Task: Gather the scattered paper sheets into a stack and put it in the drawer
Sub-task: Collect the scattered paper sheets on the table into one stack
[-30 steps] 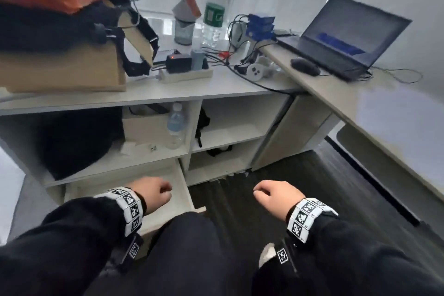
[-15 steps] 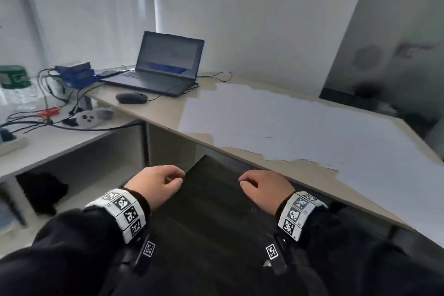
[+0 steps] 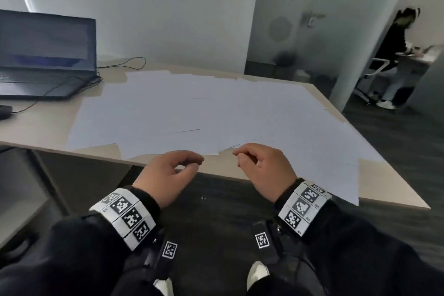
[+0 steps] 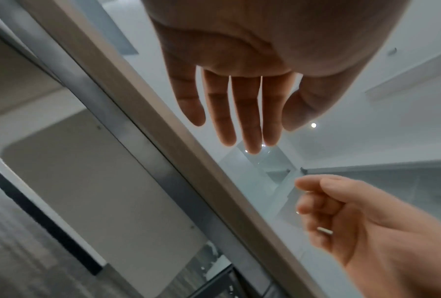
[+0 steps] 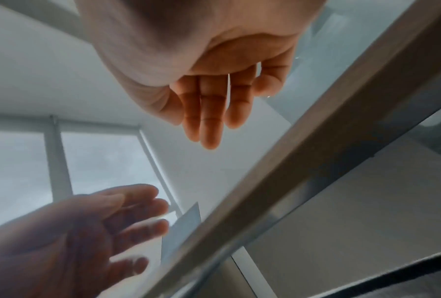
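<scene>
- Head view: the paper sheets lie fanned and overlapping across most of the desk, from near the laptop at far left to the near right corner, some edges poking past the near rim. I judge them light, limp and slippery on each other, so I'd sweep them inward with flat palms from the outer edges, then square the pile and take it by a long side.
- My left hand and right hand hover at the near edge, fingers loosely curled, holding nothing, apart from each other.
- The laptop, its cable and a mouse sit just beside the far-left sheets and could snag a sweep. A person sits well apart at far right. No drawer is in sight.
- Left wrist view: my left hand has straight, relaxed fingers above the desk edge, empty.
- Right wrist view: my right hand is likewise relaxed and empty; a sheet corner overhangs the rim, a handy place to start.
</scene>
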